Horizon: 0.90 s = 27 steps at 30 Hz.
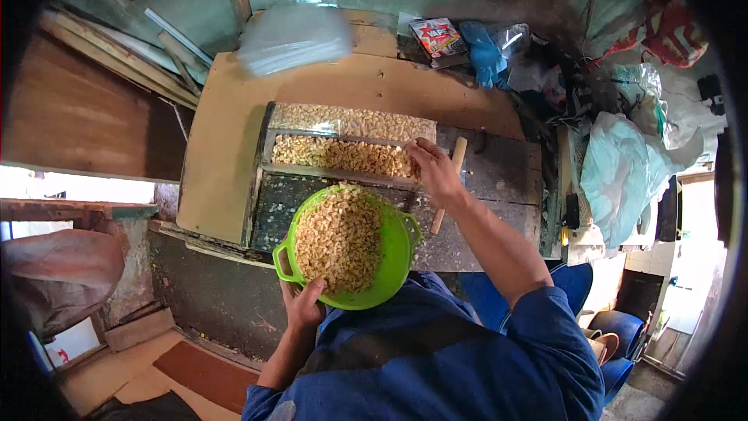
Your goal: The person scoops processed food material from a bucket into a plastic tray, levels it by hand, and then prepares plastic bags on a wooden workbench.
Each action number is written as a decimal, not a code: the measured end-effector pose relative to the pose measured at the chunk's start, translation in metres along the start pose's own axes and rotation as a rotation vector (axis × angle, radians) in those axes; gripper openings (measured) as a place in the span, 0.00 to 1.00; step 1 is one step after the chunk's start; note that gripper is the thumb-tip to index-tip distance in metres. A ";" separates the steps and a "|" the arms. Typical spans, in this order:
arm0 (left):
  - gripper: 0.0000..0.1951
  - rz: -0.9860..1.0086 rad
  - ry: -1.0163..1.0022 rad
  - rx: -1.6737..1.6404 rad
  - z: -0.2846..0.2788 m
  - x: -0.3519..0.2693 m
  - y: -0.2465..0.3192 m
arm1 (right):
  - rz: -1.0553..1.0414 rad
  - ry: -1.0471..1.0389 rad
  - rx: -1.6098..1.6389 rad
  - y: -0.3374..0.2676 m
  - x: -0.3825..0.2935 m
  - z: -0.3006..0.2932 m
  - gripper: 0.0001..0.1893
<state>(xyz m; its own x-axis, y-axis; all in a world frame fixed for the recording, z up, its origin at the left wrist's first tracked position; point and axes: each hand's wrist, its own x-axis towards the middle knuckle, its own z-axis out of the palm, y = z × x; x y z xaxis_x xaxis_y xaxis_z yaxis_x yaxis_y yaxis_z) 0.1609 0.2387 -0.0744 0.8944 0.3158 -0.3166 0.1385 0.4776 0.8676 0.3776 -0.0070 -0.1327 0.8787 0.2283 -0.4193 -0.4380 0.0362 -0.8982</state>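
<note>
My left hand (305,302) grips the rim of a green plastic bowl (394,266) with side handles, partly filled with pale bean-like pieces (339,240). My right hand (435,169) is at the right end of a long, narrow wooden mould (345,172) filled with similar pieces; whether its fingers hold anything is unclear. Behind the mould lies a flat slab of such pieces under clear plastic (356,123). A wooden stick (459,158) lies right of my right hand, partly hidden by my wrist.
A dark, worn board (502,169) bears the mould, on a tan sheet (219,158). Clear plastic sheets (295,41) are stacked at the back left. A printed packet (438,38) and a blue glove (487,61) lie at the back right. Plastic bags (619,169) hang at right.
</note>
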 end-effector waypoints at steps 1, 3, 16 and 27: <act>0.41 -0.036 -0.001 -0.070 0.000 0.000 0.004 | -0.073 0.034 -0.218 0.004 0.006 -0.004 0.12; 0.42 0.039 0.070 0.072 -0.009 -0.004 -0.006 | -0.143 0.058 -0.439 0.004 0.008 -0.009 0.10; 0.40 -0.019 0.019 -0.006 -0.019 -0.003 -0.001 | -0.447 0.013 -1.006 -0.015 -0.002 -0.017 0.13; 0.46 0.008 0.050 0.012 -0.028 -0.003 -0.010 | -0.531 -0.070 -1.229 0.005 -0.001 -0.033 0.15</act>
<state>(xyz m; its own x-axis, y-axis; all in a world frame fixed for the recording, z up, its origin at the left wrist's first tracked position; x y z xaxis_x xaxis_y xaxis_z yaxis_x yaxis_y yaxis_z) 0.1455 0.2558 -0.0927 0.8732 0.3601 -0.3285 0.1371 0.4653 0.8745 0.3806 -0.0388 -0.1407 0.8604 0.5094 -0.0111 0.4366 -0.7484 -0.4993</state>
